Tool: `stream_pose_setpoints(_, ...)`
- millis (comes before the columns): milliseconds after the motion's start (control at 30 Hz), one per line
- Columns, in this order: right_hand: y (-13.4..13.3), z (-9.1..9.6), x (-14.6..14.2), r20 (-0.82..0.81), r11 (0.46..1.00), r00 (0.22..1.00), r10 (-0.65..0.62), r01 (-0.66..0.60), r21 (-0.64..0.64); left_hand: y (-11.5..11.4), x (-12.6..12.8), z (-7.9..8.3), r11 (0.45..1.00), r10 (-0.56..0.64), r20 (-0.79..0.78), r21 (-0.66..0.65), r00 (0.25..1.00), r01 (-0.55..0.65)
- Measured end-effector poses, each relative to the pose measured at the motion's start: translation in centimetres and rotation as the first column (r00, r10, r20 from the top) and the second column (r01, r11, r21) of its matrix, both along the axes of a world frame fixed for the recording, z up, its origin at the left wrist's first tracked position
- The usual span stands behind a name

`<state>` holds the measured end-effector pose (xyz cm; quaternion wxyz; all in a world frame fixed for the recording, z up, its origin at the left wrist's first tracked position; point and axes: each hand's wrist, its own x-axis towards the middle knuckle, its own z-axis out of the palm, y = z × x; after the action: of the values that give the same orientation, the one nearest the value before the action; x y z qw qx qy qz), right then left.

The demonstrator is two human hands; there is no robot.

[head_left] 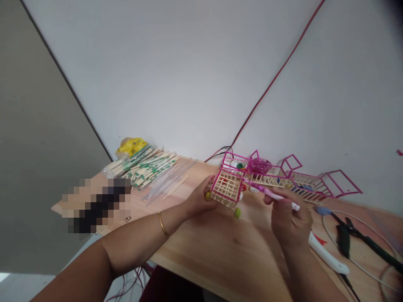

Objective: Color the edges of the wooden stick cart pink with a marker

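Note:
My left hand point(201, 195) is closed around the left side of a small cart point(227, 186) built of thin wooden sticks. The cart has a slatted bed, yellow-green wheels, and a frame with pink edges. My right hand point(291, 216) grips a slim paintbrush point(267, 191) with a white handle smeared pink. Its pink end points left and meets the cart's right edge, though I cannot tell whether it touches. Behind the brush stands a pink-stained clear cup point(260, 166).
Similar stick carts point(302, 182) with pink frames line the wall on the right. Bundled wooden sticks point(151, 170), clear plastic strips point(160, 180) and a yellow bag point(131, 147) lie at back left. A white corded tool point(329, 253) and dark-handled cutters point(348, 233) lie at right.

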<state>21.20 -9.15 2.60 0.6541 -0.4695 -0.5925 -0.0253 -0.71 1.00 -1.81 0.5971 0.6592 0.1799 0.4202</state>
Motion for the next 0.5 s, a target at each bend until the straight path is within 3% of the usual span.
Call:
stream_pose_setpoints(133,0.4,0.5,-0.3,-0.271,0.982,0.948,0.170,-0.139,0.130,0.2,-0.2,0.3,0.987,-0.045,0.122,-0.147,0.991,0.063)
stream_pose_setpoints(300,0.7,0.4,-0.3,-0.224,0.996,0.972,-0.074,0.083,0.034,0.3,-0.5,0.5,0.892,-0.145,0.287,-0.377,0.947,0.251)
stream_pose_setpoints(500,1.2,0.4,-0.3,-0.272,0.983,0.954,0.122,-0.155,-0.103,0.2,-1.0,1.4,0.724,-0.342,0.376,-0.479,0.861,0.497)
